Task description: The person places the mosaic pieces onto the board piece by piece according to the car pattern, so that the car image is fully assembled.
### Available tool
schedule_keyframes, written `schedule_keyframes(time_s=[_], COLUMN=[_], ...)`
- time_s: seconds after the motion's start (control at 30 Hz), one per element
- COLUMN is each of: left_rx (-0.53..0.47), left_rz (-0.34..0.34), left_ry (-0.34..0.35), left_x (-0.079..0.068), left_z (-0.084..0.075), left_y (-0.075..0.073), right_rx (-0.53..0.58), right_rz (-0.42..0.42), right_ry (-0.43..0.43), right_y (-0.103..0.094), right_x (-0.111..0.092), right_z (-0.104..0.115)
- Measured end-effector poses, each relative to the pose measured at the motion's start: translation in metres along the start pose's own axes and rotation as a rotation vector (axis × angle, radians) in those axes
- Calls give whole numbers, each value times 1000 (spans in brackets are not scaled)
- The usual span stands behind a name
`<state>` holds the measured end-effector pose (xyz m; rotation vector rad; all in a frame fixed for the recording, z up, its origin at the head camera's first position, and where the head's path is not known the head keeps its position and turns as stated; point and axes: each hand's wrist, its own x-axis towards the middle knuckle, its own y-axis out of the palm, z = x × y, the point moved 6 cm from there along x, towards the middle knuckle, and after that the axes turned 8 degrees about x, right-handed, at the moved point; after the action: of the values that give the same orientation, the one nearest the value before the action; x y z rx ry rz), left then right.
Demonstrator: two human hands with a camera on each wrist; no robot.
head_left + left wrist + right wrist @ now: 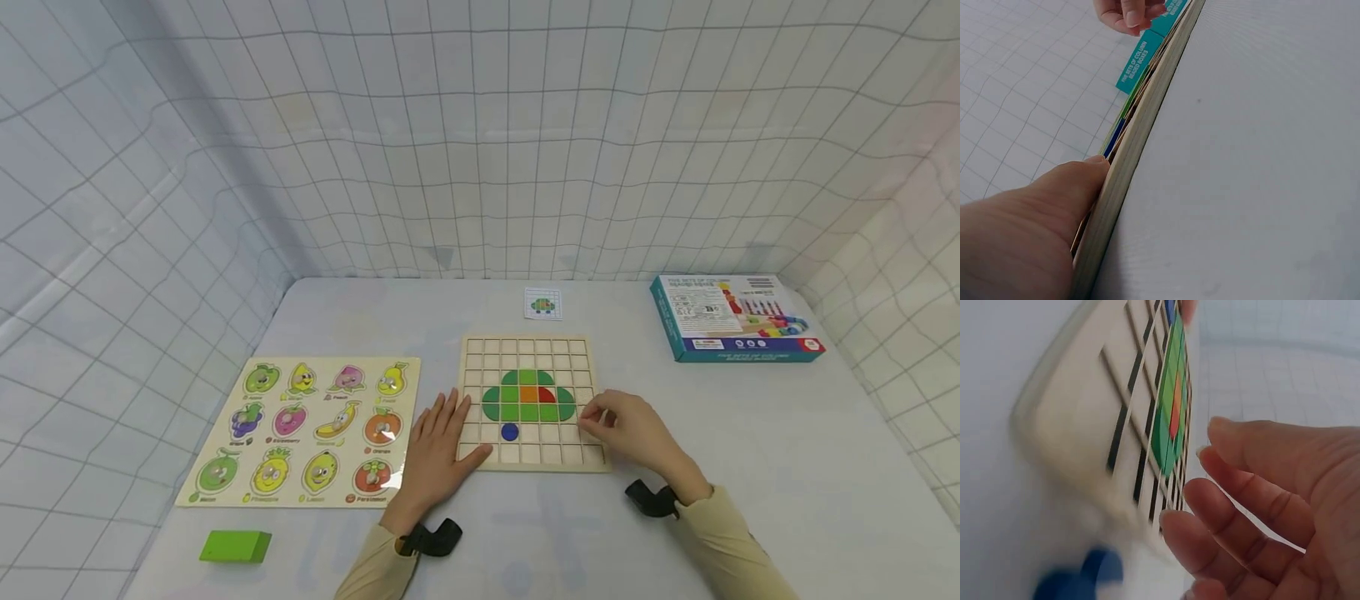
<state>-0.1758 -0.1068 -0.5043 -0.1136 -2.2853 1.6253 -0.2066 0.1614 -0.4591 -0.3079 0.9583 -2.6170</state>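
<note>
A wooden grid board point(531, 467) lies flat on the table, holding green, orange and red tiles point(528, 395) in a rounded shape and a blue disc point(510, 432) below it. My left hand point(437, 462) rests along the board's left edge, fingers spread and straight, thumb over the front left corner. My right hand point(630, 429) hovers at the board's right edge; its fingers point(1235, 519) are loosely bent, thumb and index tips close together, and no piece shows between them. In the right wrist view, blurred blue pieces point(1102, 565) lie beyond the board's edge.
Behind the board lies a small pattern card point(543, 304). A fruit puzzle board point(300, 433) is at left, with a green block point(235, 547) in front of it. A boxed bead set point(738, 319) sits at the back right. Grid-patterned cloth walls point(525, 167) surround the table.
</note>
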Motion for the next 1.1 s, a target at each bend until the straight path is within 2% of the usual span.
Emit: schedule_keyframes(time_s=[0.27,0.6,0.93,1.1], left_rx=[2,-2,-4,-1], left_rz=[0,-3,-16,-25], left_ry=[-2,4,8,17], left_x=[0,-1,-1,-1], left_z=[0,1,1,0], left_y=[0,1,-1,-1], right_rx=[-38,-22,-28,-13], right_rz=[-2,32,36,66], right_ry=[122,130,145,129], right_y=[-21,-21,-18,-21], right_x=[-16,-21,-18,-18], right_z=[-31,-39,-40,-40])
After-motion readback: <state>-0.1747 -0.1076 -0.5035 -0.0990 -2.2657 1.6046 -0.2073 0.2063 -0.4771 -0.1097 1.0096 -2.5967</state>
